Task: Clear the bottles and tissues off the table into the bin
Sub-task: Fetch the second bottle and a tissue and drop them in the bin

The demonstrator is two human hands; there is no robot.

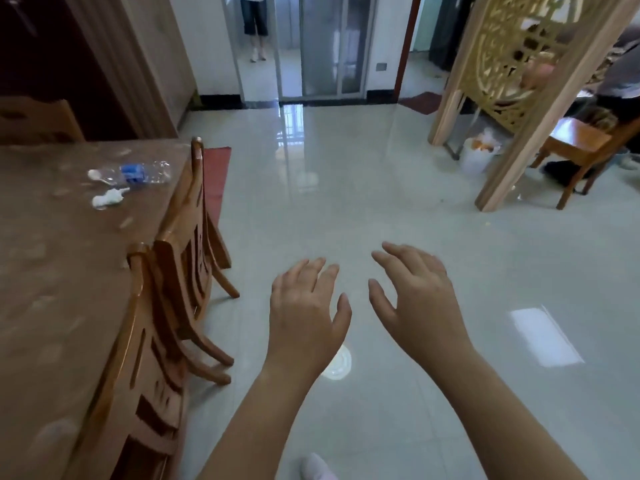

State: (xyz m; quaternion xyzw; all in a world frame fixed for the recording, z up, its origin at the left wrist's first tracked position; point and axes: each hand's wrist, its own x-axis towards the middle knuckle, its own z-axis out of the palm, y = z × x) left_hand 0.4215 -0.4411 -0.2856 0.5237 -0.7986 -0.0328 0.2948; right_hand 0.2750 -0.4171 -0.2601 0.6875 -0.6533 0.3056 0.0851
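Note:
A clear plastic bottle (140,172) with a blue label lies on its side on the brown table (52,271) at the left. Just in front of it sits a crumpled white tissue (107,199), and a smaller white scrap (95,174) lies by the bottle's left end. The white bin (479,155) with rubbish in it stands on the floor at the far right, beside a carved screen. My left hand (304,310) and my right hand (415,296) hang over the floor, fingers spread, holding nothing, well to the right of the table.
Two wooden chairs (180,258) are pushed against the table's right side. A carved wooden screen (519,81) and another chair (581,147) stand near the bin. A person stands in the far doorway (254,26). Shiny tiled floor (346,188) lies between table and bin.

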